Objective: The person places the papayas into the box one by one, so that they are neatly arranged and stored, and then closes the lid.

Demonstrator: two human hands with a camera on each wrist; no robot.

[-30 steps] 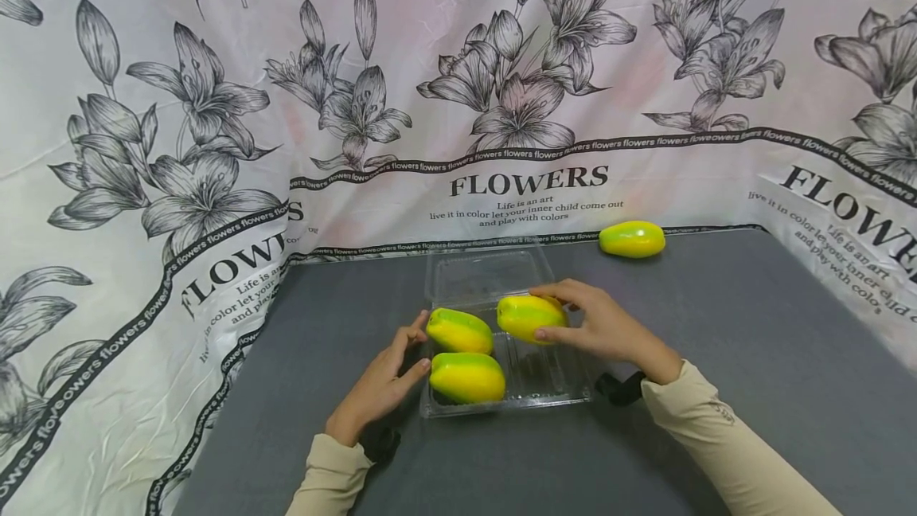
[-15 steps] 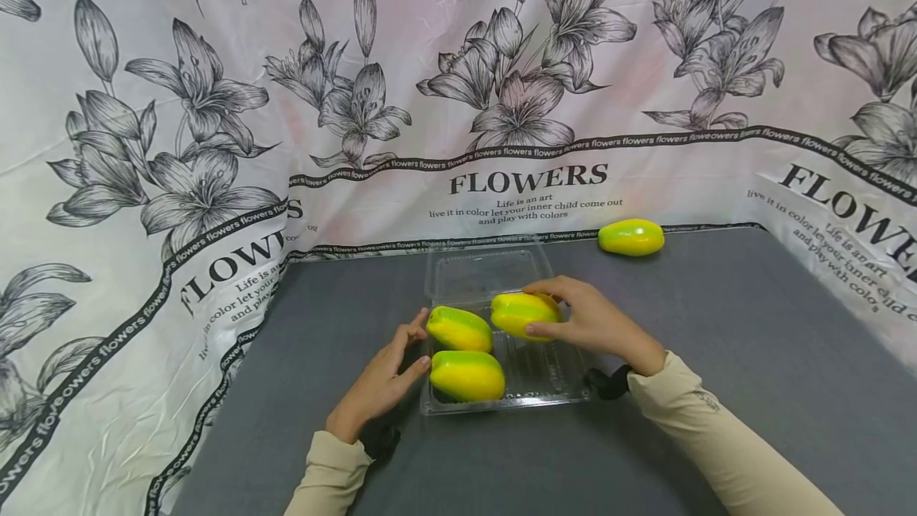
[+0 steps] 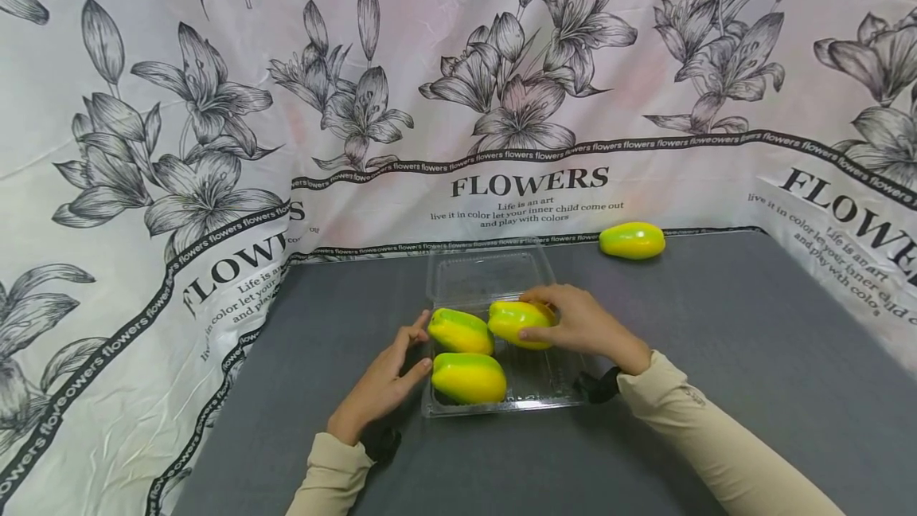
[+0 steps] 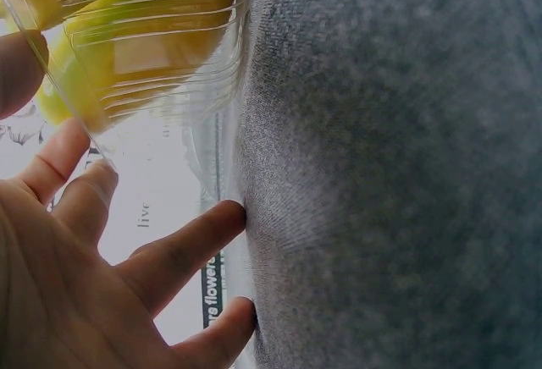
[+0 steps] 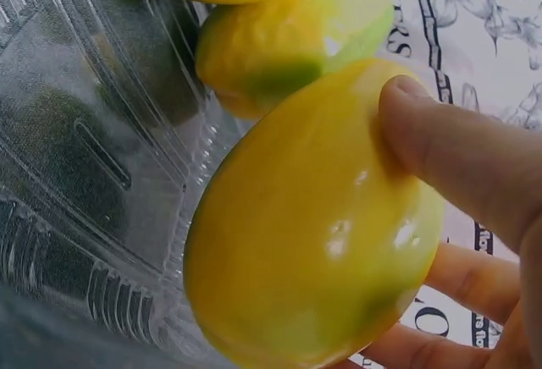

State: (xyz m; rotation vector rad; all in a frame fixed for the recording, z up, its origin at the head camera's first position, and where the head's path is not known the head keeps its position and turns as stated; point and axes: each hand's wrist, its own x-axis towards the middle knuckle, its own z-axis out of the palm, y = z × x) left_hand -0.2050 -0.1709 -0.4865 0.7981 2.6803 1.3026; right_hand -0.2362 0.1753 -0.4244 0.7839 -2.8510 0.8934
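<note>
My right hand [image 3: 583,326] grips a yellow-green papaya [image 3: 512,323] between thumb and fingers, over the back right part of a clear plastic box [image 3: 530,406]. In the right wrist view the thumb [image 5: 457,145] presses on the side of that papaya [image 5: 313,225], with fingers behind it. Two more papayas lie along the box's left side, one at the back [image 3: 461,331] and one in front [image 3: 469,378]. Against the left wall rests my left hand [image 3: 380,382], its fingers spread. The left wrist view shows its fingertips at the box's rim and the tabletop.
The box's clear lid [image 3: 493,273] lies folded back toward the curtain. Another papaya [image 3: 632,240] sits at the table's back right edge. A flower-printed curtain [image 3: 530,205] encloses the grey table [image 3: 322,325] at the back and sides.
My right hand has moved left with its papaya, bringing it close beside the back left one. The left hand stays in place at the box wall.
</note>
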